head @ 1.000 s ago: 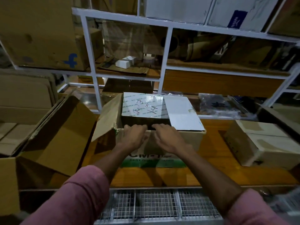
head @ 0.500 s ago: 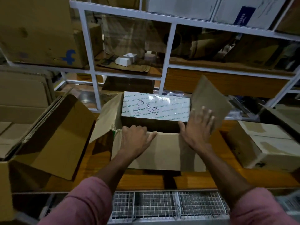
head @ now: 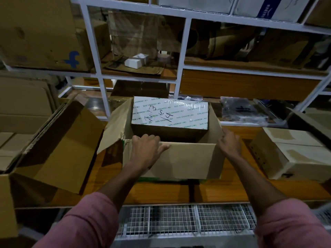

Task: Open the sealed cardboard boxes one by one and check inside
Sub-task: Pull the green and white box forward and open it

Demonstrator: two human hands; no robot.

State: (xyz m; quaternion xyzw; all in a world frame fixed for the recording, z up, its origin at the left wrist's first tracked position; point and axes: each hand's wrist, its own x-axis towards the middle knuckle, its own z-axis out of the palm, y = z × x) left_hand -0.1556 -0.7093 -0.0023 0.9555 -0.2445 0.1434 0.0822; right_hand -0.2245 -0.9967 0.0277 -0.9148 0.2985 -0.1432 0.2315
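Right now your left hand (head: pixel 146 151) rests on the near flap of the open cardboard box (head: pixel 179 161), fingers curled over its top edge and thumb spread along the fold. Your right hand (head: pixel 230 143) grips the box's right near corner, fingers bent around the edge of the right flap, though how tightly is hard to judge in this dim light. Between your hands the box gapes open on the wooden shelf (head: pixel 250 192); beyond your fingertips its far flap (head: pixel 170 112) stands up, covered in white printed tape with handwriting. Left of your left hand the torn side flap (head: pixel 114 127) leans outward toward another open carton (head: pixel 59 145). Right of your right hand sits a closed taped box (head: pixel 293 154).
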